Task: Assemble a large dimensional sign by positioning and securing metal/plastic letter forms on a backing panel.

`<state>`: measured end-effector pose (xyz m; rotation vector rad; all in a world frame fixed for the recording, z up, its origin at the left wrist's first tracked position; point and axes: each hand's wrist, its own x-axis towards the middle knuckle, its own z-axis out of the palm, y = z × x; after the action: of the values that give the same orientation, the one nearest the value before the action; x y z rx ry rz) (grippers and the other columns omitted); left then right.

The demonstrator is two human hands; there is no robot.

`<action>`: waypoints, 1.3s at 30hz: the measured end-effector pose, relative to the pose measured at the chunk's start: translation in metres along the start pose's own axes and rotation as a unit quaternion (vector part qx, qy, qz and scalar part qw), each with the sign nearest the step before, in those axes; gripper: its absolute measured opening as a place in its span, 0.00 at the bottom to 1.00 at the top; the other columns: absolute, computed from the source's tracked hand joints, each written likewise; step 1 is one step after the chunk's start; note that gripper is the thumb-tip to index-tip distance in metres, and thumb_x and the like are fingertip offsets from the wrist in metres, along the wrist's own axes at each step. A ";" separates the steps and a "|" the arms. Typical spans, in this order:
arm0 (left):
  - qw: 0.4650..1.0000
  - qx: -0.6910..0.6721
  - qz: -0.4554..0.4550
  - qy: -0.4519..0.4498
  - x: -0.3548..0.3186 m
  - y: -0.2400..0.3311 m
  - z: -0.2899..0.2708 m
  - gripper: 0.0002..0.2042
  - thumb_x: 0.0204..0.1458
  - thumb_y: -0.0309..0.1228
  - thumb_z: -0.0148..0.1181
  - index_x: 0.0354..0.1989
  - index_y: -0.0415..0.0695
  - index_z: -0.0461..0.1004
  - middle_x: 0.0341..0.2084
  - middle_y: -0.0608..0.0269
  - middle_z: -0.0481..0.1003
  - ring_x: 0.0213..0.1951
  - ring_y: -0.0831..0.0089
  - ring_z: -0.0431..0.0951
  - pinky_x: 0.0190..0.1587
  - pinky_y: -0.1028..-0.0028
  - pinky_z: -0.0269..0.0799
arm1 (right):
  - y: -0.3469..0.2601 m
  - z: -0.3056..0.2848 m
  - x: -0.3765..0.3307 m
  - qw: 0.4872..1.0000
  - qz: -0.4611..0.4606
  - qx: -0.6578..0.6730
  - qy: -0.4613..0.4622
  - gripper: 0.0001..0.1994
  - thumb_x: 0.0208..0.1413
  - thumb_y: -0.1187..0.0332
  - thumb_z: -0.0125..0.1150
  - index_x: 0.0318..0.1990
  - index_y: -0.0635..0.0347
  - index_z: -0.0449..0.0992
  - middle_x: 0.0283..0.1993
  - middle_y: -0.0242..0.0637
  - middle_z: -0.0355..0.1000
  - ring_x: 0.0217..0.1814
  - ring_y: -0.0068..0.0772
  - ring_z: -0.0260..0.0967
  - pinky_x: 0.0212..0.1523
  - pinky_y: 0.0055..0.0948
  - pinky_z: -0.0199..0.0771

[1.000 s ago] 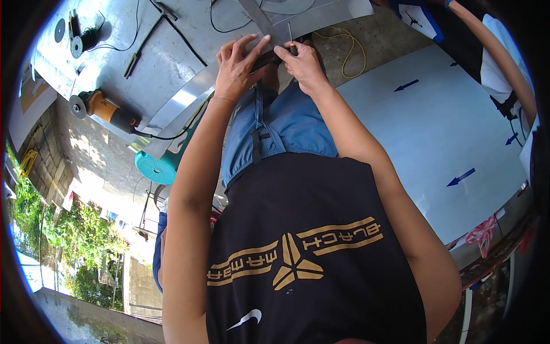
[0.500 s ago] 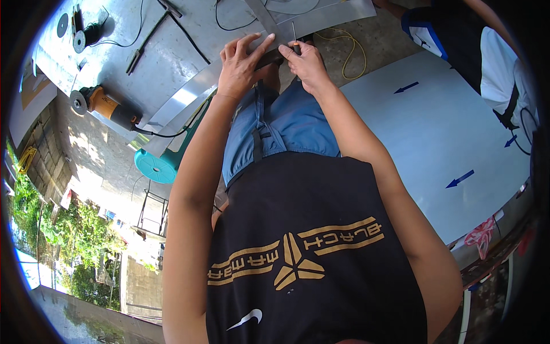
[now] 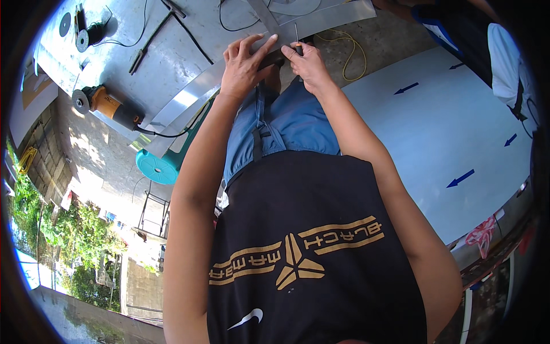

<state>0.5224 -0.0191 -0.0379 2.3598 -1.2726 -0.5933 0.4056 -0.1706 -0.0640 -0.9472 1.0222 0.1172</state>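
Observation:
My left hand [image 3: 245, 64] rests with fingers spread on a long sheet-metal strip [image 3: 192, 94] along the near edge of the metal table. Its fingertips press beside the lower end of a flat metal bar [image 3: 262, 14] that crosses the strip. Just to the right, my right hand [image 3: 311, 67] is closed around the dark handle of a thin screwdriver-like tool [image 3: 296, 35]. The slim metal shaft points away from me, and the exact shape of its tip is too small to tell.
An orange-and-black angle grinder [image 3: 112, 108] lies on the table's left, near a T-shaped metal tool [image 3: 153, 35] and wire spool [image 3: 83, 40]. A teal stool [image 3: 157, 166] stands below. At right are a large pale sheet [image 3: 435, 137], a yellow cord [image 3: 361, 54] and another person [image 3: 458, 40].
The person at the far right has shifted a little farther right. My hands stay almost in place, the right still gripping the screwdriver-like tool.

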 end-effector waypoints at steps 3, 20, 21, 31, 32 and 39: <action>1.000 -0.016 -0.007 -0.007 0.001 0.002 0.000 0.42 0.41 0.35 0.73 0.69 0.74 0.63 0.63 0.69 0.61 0.60 0.56 0.59 0.64 0.55 0.55 | 0.000 -0.002 0.000 1.000 0.004 0.003 -0.003 0.09 0.60 0.64 0.67 0.33 0.58 0.78 0.21 0.20 0.64 0.20 0.11 0.55 0.19 0.19 0.55; 1.000 0.016 0.003 -0.010 0.003 0.009 -0.002 0.41 0.43 0.36 0.70 0.69 0.72 0.61 0.62 0.68 0.61 0.61 0.57 0.60 0.64 0.59 0.55 | -0.007 -0.010 -0.003 0.999 0.029 0.022 -0.013 0.09 0.61 0.65 0.66 0.39 0.59 0.76 0.24 0.21 0.64 0.20 0.10 0.55 0.18 0.17 0.54; 1.000 0.014 0.002 -0.009 0.002 0.010 -0.002 0.41 0.43 0.36 0.70 0.69 0.71 0.61 0.62 0.68 0.61 0.61 0.57 0.60 0.64 0.59 0.55 | -0.008 -0.010 -0.004 0.999 0.032 0.020 -0.013 0.09 0.61 0.64 0.66 0.39 0.59 0.75 0.23 0.20 0.63 0.20 0.11 0.55 0.18 0.17 0.54; 1.000 0.010 0.004 -0.009 0.004 0.011 -0.003 0.40 0.44 0.37 0.69 0.69 0.71 0.62 0.61 0.67 0.61 0.61 0.58 0.60 0.64 0.60 0.55 | -0.010 -0.012 -0.004 0.999 0.036 0.028 -0.015 0.08 0.61 0.66 0.66 0.40 0.58 0.74 0.23 0.20 0.62 0.19 0.10 0.54 0.17 0.17 0.53; 1.000 0.010 0.003 -0.009 0.003 0.012 -0.003 0.40 0.44 0.37 0.69 0.69 0.71 0.62 0.61 0.67 0.61 0.61 0.58 0.60 0.64 0.60 0.55 | -0.010 -0.012 -0.005 0.999 0.037 0.028 -0.015 0.08 0.61 0.66 0.66 0.40 0.58 0.74 0.23 0.20 0.62 0.19 0.10 0.54 0.17 0.17 0.53; 1.000 0.011 0.004 -0.006 0.003 0.012 -0.002 0.40 0.44 0.37 0.70 0.69 0.71 0.62 0.61 0.67 0.61 0.61 0.58 0.60 0.64 0.60 0.55 | -0.010 -0.013 -0.004 0.999 0.034 0.024 -0.018 0.08 0.61 0.65 0.66 0.39 0.58 0.74 0.23 0.20 0.62 0.18 0.10 0.53 0.17 0.16 0.53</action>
<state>0.5166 -0.0271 -0.0300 2.3716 -1.2984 -0.5941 0.3998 -0.1843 -0.0574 -0.8654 1.0196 0.1648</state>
